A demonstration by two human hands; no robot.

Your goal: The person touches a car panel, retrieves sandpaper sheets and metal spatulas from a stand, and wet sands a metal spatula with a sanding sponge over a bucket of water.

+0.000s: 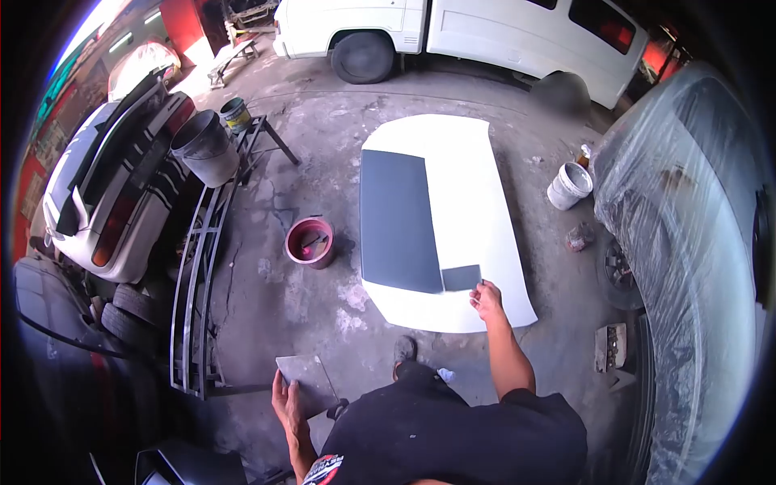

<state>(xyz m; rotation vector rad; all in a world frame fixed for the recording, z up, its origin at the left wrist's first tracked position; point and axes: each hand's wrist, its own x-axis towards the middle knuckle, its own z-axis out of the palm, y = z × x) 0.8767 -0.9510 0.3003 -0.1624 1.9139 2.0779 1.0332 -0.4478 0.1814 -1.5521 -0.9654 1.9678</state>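
Observation:
A white car hood lies on the floor in front of me, and a large dark grey rectangle covers much of its left side. I cannot tell whether this is paint or a laid-on sheet. My right hand pinches the right edge of a small grey rectangular sheet over the hood, beside the rectangle's lower corner. Down at the left, my left hand grips a larger flat grey sheet by its left side, apart from the hood. The fingers under that sheet are hidden.
A red bucket stands left of the hood, and a white pail right of it. Metal rack holds a dark bucket. A plastic-covered car borders the right, a white van the back.

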